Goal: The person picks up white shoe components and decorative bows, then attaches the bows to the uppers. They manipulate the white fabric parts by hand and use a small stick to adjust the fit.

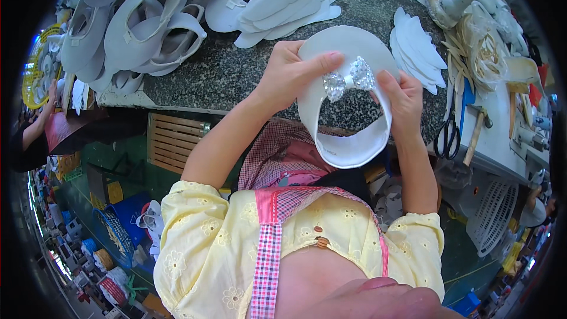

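View: head camera, looking down on a dark speckled table (236, 80).
Item in hands: one pale shoe upper (342, 41), raised over the near part of the table, its rounded closed end away from the person and its open loop toward the person.
Trim: one silver sequined bow (348, 79) with a plain white middle, set at the edge of the opening.
Left hand (298, 74): pinching the left side of the shoe upper; thumb laid flat on the front face, its tip just beside the bow; the other fingers mostly hidden behind.
Right hand (404, 99): gripping the right side of the shoe upper; thumb tip near the bow's right wing, remaining fingers bent and partly hidden.
Far left of table: one heap of pale shoe uppers (127, 47), overlapping, openings showing.
Far middle of table: one fanned stack of flat white pieces (286, 9), against the heap.
Right of table: one smaller fanned stack of white pieces (415, 53), near the right hand.
Right edge, tools: black-handled scissors (447, 140), hanging with handles down; beside them, a wooden-handled hammer (474, 139).
Right edge, supplies: a clear bag (489, 59) with pale strips.
Below table, left: one slatted wooden rack (175, 143).
Floor (150, 186): green; a blue basket (115, 236) stands at left.
Far left: another person's arm (38, 127), beside a yellow basket (29, 77).
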A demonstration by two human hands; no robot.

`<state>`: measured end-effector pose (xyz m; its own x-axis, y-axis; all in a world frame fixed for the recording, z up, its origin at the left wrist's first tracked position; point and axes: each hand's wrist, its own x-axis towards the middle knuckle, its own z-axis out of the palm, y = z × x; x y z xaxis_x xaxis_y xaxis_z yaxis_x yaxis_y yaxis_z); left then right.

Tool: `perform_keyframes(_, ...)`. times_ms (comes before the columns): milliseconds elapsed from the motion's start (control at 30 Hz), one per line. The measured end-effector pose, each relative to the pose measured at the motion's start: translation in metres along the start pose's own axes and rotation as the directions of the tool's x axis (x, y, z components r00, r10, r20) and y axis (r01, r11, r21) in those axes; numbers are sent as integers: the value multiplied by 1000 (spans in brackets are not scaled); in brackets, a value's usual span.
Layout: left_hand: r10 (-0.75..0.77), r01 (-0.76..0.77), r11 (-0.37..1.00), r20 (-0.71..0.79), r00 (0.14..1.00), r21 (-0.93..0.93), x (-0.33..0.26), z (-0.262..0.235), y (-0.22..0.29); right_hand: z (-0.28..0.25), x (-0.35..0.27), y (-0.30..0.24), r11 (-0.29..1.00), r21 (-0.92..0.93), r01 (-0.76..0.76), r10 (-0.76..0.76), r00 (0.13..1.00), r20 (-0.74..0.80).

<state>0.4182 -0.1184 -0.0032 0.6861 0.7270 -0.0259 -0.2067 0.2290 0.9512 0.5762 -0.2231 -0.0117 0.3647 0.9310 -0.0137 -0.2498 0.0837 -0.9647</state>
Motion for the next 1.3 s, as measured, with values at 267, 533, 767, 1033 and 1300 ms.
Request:
perform_keyframes(267, -144, 153, 982, -80, 986, 112, 5, -7, -5, -3, -3, 25, 994, -109, -5, -3, 997, -72)
perform_keyframes(533, -90, 45, 962, -157, 984, -271, 4, -7, -20, 19, -31, 6, 842, 484, -239, 216, 971, 103)
perform_keyframes(767, 544, -541, 550, 219, 810, 637, 3, 3, 8, -6, -53, -4, 991, -99, 88, -95, 993, -68)
perform_keyframes(1033, -224, -431, 544, 620, 752, 720, -15, 45, 24, -21, -77, -21, 962, 4, -274, 265, 933, 244)
perform_keyframes(1300, -447, 26, 846, 682, 579, 533, -14, 35, 5, -33, -108, -16, 981, -179, -78, 103, 986, 133)
